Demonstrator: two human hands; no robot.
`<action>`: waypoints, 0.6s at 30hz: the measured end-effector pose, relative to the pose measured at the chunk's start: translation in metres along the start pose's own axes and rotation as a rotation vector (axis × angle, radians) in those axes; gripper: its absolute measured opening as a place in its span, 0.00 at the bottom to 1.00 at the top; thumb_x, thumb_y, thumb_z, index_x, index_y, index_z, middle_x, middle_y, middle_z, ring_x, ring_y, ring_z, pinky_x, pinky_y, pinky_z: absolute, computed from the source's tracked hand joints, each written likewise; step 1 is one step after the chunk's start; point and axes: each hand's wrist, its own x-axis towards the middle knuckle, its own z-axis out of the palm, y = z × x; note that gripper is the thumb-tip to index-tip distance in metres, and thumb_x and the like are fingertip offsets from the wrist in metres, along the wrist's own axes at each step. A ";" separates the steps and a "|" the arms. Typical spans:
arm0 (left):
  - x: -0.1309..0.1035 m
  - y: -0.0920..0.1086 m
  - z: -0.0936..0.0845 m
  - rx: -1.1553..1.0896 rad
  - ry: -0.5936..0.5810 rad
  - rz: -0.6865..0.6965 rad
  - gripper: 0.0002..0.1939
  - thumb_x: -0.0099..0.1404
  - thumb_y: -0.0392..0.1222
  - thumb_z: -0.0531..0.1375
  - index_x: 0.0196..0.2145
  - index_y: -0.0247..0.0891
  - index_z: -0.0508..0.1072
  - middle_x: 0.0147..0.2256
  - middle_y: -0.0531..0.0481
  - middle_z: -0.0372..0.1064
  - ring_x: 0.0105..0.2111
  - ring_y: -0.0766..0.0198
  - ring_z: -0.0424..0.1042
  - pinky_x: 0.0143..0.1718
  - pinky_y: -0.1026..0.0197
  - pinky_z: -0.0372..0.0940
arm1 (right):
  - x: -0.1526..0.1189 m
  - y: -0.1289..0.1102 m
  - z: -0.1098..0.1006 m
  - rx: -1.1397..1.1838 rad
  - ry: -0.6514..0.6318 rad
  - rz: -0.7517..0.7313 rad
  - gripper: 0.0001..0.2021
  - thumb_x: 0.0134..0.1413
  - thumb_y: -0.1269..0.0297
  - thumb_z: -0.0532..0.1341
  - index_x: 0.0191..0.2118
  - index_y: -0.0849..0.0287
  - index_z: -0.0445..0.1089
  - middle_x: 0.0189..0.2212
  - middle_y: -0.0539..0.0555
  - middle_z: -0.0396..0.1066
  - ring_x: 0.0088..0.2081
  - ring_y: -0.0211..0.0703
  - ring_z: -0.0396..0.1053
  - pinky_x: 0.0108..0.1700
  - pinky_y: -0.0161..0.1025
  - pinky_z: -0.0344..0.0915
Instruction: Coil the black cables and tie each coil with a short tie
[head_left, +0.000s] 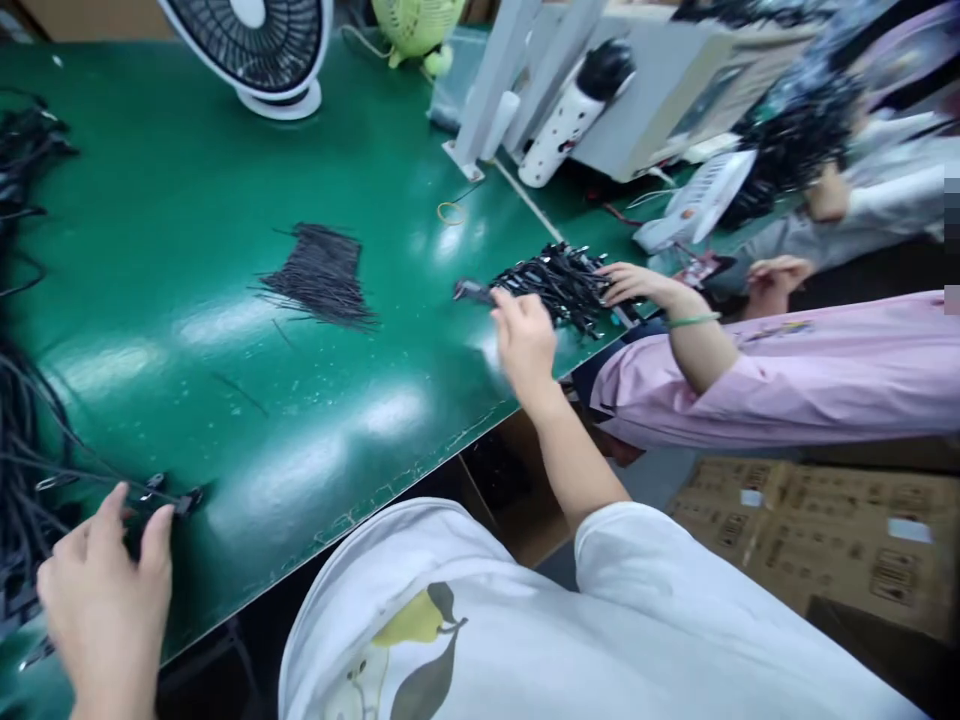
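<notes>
My left hand [109,590] is at the lower left, thumb and fingers apart, beside black cable ends with plugs [176,497]. It closes on nothing that I can see. Farther right, my right hand [526,345] has its fingertips together on a black cable [472,291], whose end sticks out to the left. This cable lies against a pile of bundled black cables [559,280]. A neat stack of thin black ties [319,275] rests mid-table, with a few loose ones nearby.
A loose heap of black cables [22,430] covers the left side. At the back stand a white fan [281,105], a green fan [416,25], a metal post [491,90] and a spotted bottle [559,135]. A co-worker's hand [637,284] touches the cable pile. Cartons [825,530] sit below right.
</notes>
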 end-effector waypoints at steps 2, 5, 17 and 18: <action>0.009 -0.005 0.002 0.038 -0.084 0.004 0.30 0.64 0.58 0.51 0.63 0.74 0.51 0.50 0.58 0.71 0.50 0.31 0.69 0.48 0.26 0.63 | 0.026 0.050 0.003 -0.138 0.105 0.137 0.21 0.68 0.58 0.49 0.55 0.66 0.70 0.39 0.61 0.67 0.38 0.42 0.59 0.40 0.40 0.55; 0.019 0.003 0.002 0.202 -0.109 -0.040 0.29 0.64 0.63 0.48 0.62 0.65 0.56 0.40 0.53 0.74 0.39 0.36 0.72 0.39 0.34 0.68 | 0.044 0.088 0.008 -0.166 0.109 0.165 0.24 0.66 0.54 0.51 0.47 0.72 0.74 0.35 0.62 0.69 0.36 0.39 0.55 0.37 0.41 0.50; 0.040 0.018 0.020 0.106 0.018 -0.088 0.15 0.65 0.49 0.59 0.40 0.34 0.71 0.45 0.34 0.69 0.47 0.42 0.66 0.48 0.43 0.61 | 0.003 -0.111 0.015 0.463 -0.292 -0.518 0.15 0.64 0.61 0.54 0.46 0.58 0.76 0.44 0.61 0.73 0.41 0.49 0.71 0.43 0.45 0.67; 0.040 0.018 0.020 0.087 -0.006 -0.102 0.13 0.65 0.47 0.59 0.41 0.34 0.71 0.46 0.36 0.69 0.47 0.44 0.66 0.49 0.44 0.60 | -0.003 -0.139 0.012 0.525 -0.402 -0.596 0.15 0.65 0.62 0.53 0.46 0.58 0.75 0.45 0.60 0.73 0.43 0.48 0.72 0.45 0.45 0.68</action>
